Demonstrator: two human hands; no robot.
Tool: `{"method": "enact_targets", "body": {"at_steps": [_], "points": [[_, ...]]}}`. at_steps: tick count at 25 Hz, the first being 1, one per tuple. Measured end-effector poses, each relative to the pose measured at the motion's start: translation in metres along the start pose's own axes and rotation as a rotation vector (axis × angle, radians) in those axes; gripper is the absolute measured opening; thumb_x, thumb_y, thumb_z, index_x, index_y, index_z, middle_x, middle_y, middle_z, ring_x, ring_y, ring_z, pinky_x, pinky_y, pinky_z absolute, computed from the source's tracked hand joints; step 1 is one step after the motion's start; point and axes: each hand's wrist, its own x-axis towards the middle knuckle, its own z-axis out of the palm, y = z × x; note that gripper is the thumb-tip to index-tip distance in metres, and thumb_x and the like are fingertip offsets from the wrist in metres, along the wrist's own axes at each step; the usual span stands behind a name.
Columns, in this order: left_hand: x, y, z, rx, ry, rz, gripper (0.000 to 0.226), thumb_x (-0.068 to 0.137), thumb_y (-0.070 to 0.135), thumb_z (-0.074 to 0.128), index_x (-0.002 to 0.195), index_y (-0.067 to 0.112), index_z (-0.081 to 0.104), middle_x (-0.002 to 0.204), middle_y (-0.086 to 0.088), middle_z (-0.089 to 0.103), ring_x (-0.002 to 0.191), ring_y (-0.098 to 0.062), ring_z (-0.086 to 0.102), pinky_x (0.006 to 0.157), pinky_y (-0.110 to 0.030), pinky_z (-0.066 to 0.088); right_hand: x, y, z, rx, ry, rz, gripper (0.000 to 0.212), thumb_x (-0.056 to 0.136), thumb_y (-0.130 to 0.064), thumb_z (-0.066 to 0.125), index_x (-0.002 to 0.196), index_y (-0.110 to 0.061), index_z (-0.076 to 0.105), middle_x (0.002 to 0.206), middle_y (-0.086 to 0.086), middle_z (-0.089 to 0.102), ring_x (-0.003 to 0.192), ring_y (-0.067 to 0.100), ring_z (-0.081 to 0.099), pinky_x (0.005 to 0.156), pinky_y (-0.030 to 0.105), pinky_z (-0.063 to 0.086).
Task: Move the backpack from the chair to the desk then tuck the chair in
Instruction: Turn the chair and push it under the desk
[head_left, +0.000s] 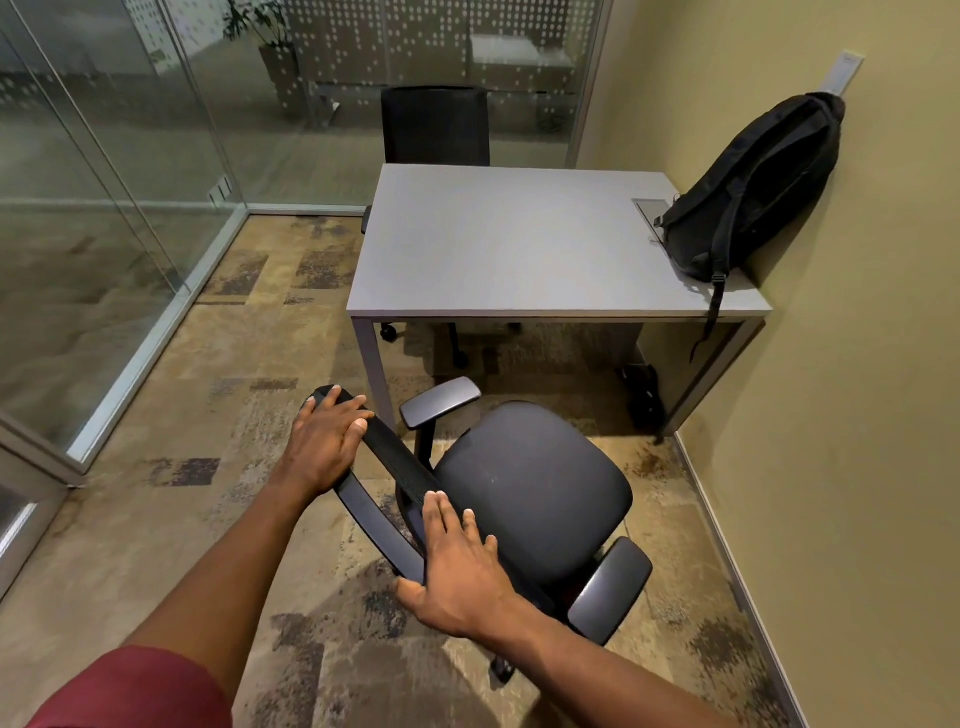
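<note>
A black backpack (756, 192) stands on the right end of the grey desk (509, 244), leaning against the wall, one strap hanging over the desk's front edge. A black office chair (535, 488) with grey armrests stands on the carpet in front of the desk, turned at an angle, its seat bare. My left hand (324, 441) lies over the far end of the chair's backrest top, fingers curled on it. My right hand (460, 566) presses on the near end of the backrest, fingers spread.
A second black chair (435, 124) sits tucked at the desk's far side. Glass partitions (104, 208) run along the left and back. The yellow wall (857, 415) closes the right side. A cable hatch (650, 210) is set in the desk near the backpack.
</note>
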Motion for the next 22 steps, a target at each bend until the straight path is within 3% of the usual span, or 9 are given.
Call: {"method": "enact_targets", "body": {"at_steps": [5,14,16,19,22], "points": [[-0.01,0.02,0.013,0.009,0.053,-0.023,0.059,0.097,0.043,0.021,0.124,0.023,0.069,0.146,0.0,0.055,0.149,-0.023,0.027,0.121,-0.047,0.008,-0.011,0.026,-0.014,-0.065,-0.006,-0.045,0.102,0.084,-0.056,0.051,0.155,-0.021,-0.013,0.167,0.001,-0.008,0.151,0.038,0.002,0.116,0.066,0.014],[-0.012,0.089,0.038,0.12,-0.038,0.009,0.06,0.095,0.047,0.019,0.119,0.029,0.071,0.137,0.007,0.062,0.147,-0.02,0.032,0.123,-0.046,0.008,-0.029,0.096,-0.045,-0.263,0.037,-0.081,0.099,0.082,-0.056,0.047,0.156,-0.022,-0.008,0.167,0.002,0.003,0.149,0.038,0.017,0.114,0.058,0.028],[-0.018,0.106,0.045,0.101,-0.016,-0.006,0.059,0.095,0.047,0.02,0.115,0.028,0.072,0.132,0.008,0.065,0.144,-0.02,0.036,0.123,-0.048,0.01,-0.033,0.113,-0.051,-0.284,0.037,-0.053,0.1,0.082,-0.063,0.047,0.156,-0.023,-0.007,0.167,0.0,0.005,0.149,0.035,0.018,0.114,0.057,0.028],[-0.029,0.129,0.053,0.067,0.03,-0.035,0.052,0.096,0.042,0.026,0.109,0.028,0.074,0.125,0.006,0.069,0.14,-0.021,0.043,0.122,-0.047,0.013,-0.037,0.13,-0.059,-0.242,0.055,0.025,0.112,0.072,-0.094,0.024,0.157,-0.025,0.002,0.166,-0.002,0.012,0.148,0.03,0.021,0.115,0.057,0.027],[-0.035,0.145,0.06,-0.011,0.049,-0.017,0.05,0.095,0.04,0.028,0.108,0.029,0.075,0.121,0.007,0.071,0.135,-0.019,0.049,0.121,-0.042,0.017,-0.044,0.143,-0.058,-0.242,0.189,0.061,0.109,0.07,-0.093,-0.001,0.156,-0.027,0.017,0.162,-0.003,0.028,0.144,0.025,0.032,0.112,0.053,0.032]]}}
